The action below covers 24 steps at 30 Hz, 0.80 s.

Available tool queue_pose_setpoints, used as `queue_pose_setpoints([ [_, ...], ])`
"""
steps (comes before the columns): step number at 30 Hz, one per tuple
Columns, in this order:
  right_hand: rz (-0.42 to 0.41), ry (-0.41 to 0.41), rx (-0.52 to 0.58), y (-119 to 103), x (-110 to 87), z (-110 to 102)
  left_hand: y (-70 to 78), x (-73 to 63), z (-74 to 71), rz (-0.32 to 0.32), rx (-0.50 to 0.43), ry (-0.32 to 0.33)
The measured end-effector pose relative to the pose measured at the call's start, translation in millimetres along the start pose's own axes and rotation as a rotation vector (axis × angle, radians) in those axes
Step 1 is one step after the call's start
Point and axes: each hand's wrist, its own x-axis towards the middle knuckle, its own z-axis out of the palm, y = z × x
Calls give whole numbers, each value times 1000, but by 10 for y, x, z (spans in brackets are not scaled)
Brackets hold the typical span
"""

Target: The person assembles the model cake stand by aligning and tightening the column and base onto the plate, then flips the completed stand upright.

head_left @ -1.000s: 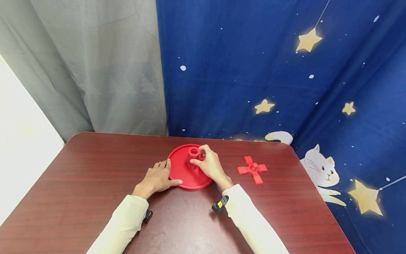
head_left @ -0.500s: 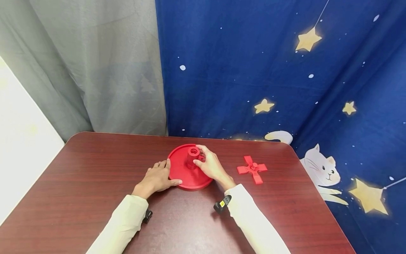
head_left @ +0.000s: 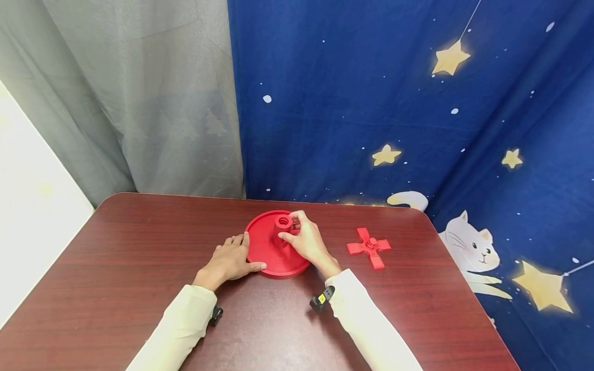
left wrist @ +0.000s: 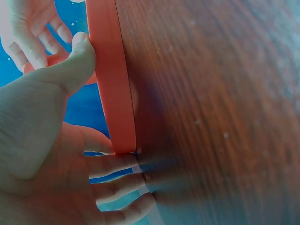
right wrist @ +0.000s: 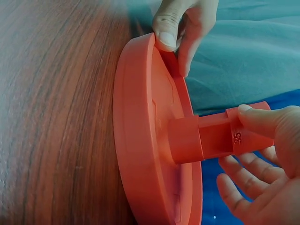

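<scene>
A shallow round red dish (head_left: 266, 252) with a raised rim lies on the table. From its middle rises a red post (head_left: 282, 226), hollow at the top and marked "35" on its side in the right wrist view. My right hand (head_left: 310, 241) pinches the upper part of this post (right wrist: 218, 133) between thumb and fingers. At the dish's near left edge my left hand (head_left: 229, 260) holds the rim, thumb over it and the other fingers spread along the side. In the left wrist view, the left thumb (left wrist: 79, 56) lies against the dish's outer wall (left wrist: 112, 79).
To the right on the table (head_left: 139, 257) lies a flat red cross-shaped piece (head_left: 370, 246) with a small round knob at its centre. Behind the table's far edge hang a grey curtain (head_left: 185, 103) and a blue curtain (head_left: 334, 103) with stars.
My right hand shifted slightly, its thumb sliding right around the post half a second ago and back left now. The left hand and the cross-shaped piece have stayed put.
</scene>
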Motion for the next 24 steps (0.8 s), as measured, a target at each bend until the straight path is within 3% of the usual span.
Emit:
queue_pose_setpoints([
  [4,-12,-28,-4,3,9,-10,-5,1,-7,-1,2,-4],
  [14,-54,-104,138,14,25,-55,12,-2,-37,-7,-2,-14],
  [24,-54,-83,130,39,16,-37,26,-15,-21,-6,-4,-19],
])
